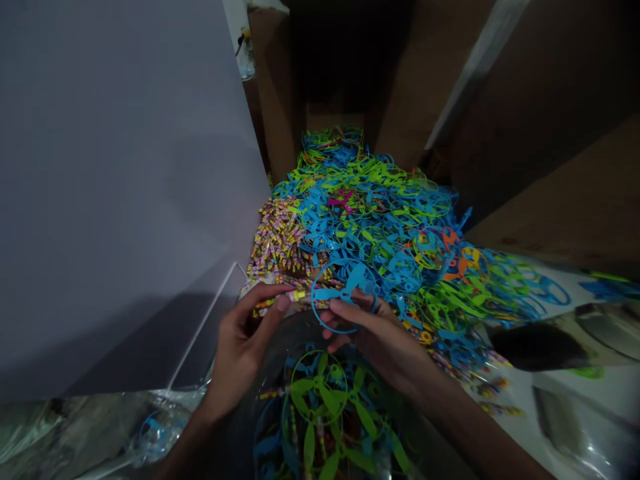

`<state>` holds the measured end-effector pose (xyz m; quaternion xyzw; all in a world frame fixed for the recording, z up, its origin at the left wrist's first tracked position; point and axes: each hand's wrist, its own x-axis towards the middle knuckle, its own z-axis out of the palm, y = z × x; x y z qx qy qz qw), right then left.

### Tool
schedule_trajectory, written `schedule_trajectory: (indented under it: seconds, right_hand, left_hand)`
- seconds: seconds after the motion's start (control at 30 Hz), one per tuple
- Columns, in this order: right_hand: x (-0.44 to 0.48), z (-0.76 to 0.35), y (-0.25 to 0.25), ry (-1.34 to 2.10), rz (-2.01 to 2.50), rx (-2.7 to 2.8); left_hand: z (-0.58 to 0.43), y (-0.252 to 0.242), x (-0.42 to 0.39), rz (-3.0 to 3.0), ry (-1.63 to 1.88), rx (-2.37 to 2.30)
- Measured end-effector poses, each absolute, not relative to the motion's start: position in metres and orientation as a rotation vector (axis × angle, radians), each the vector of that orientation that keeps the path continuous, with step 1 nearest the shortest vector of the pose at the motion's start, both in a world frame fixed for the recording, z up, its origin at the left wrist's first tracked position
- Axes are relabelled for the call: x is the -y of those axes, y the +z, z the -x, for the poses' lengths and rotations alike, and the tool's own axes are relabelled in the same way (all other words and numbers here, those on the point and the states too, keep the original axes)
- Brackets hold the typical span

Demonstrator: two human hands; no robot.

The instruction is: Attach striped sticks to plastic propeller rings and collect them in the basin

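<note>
My left hand [243, 350] pinches a short pink-and-yellow stick [299, 294] between thumb and fingers, its tip pointing right. In my right hand [383, 333] is a blue propeller ring [356, 277], a three-bladed disc with a thin round rim, gripped near its hub. The stick and the ring are apart, with a small gap between them. Just beyond both hands lie a heap of similar pink-and-yellow sticks [279, 237] and a large pile of blue and green propeller rings [370, 200].
Below my hands, a dark container holds green propeller rings [320, 393] and some sticks. A grey panel [125, 167] stands at the left. Brown cardboard [565, 213] rises behind the pile and at the right. Clear plastic bags [585, 427] lie at the lower right.
</note>
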<state>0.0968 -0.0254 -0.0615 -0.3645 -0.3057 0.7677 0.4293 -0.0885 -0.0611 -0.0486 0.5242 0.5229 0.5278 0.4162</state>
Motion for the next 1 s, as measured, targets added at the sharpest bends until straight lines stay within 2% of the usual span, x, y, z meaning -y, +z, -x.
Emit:
schedule_trajectory:
  seconds: [0.23,0.67,0.77,0.9,1.0]
  right_hand:
    - [0.027,-0.095,-0.059,1.945,0.954,0.772]
    - [0.031,-0.094,-0.062,1.800,0.993,0.896]
    - [0.029,-0.095,-0.057,1.810,1.034,0.802]
    - [0.023,-0.099,-0.051,1.692,1.023,0.617]
    - [0.024,-0.099,-0.052,1.779,1.004,0.708]
  left_hand:
    - [0.085,-0.047,0.061,-1.368,1.209,-1.256]
    - [0.087,-0.059,0.055,-1.593,1.073,-1.303]
    - [0.087,-0.057,0.056,-1.559,1.139,-1.320]
    - [0.095,-0.059,0.062,-1.304,1.442,-1.455]
    - [0.099,-0.060,0.064,-1.267,1.378,-1.412]
